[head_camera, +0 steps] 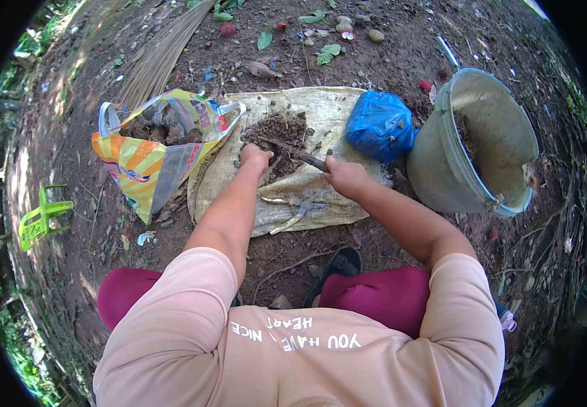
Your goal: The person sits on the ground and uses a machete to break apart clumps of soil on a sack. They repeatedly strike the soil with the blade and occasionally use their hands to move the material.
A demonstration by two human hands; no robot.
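A woven sack (329, 107) lies flat on the ground before me, with a heap of dark soil (283, 129) on it. My right hand (345, 175) grips the dark handle of a knife-like tool (316, 163), whose blade reaches left into the soil. At the heap's lower left edge is my left hand (257, 156), its fingers bent close to the soil; whether they hold anything is hidden. Pruning shears (301, 206) with pale yellowish handles lie on the sack nearer to me, below the heap.
Left of the sack stands a colourful plastic bag (156, 163) with soil-like clumps; behind it lies a stick broom (164, 56). A blue plastic bag (379, 124) and a broken-rimmed bucket (441, 152) are at the right. A small green plastic chair (42, 216) is far left.
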